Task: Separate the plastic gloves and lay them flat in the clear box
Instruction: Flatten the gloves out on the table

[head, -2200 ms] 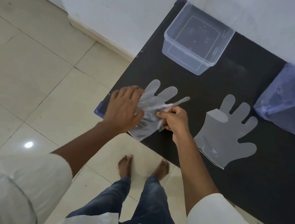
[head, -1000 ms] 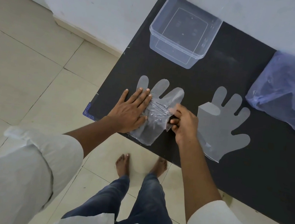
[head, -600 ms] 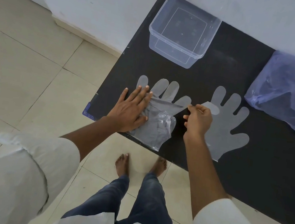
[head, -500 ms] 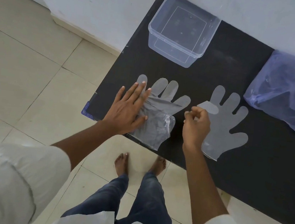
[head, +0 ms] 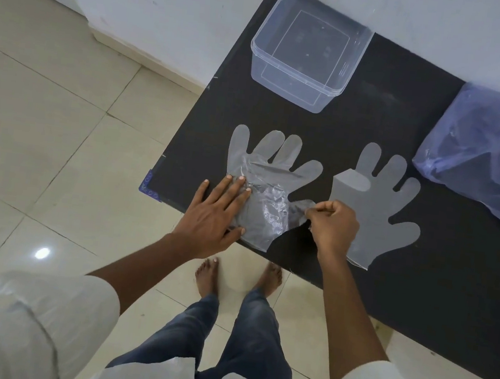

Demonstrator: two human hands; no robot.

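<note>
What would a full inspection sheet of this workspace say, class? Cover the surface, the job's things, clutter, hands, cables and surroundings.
Surface: black table, against a pale wall.
Job's things: crumpled glove near the table's front edge; flat glove to its right, one finger folded over; clear box at the back, no gloves inside.
Clutter: bluish plastic bag at the right.
Hands: left hand presses flat on the crumpled glove; right hand pinches that glove's thumb.
Cables: nothing seen.
Surroundings: tiled floor; the person stands barefoot.
</note>
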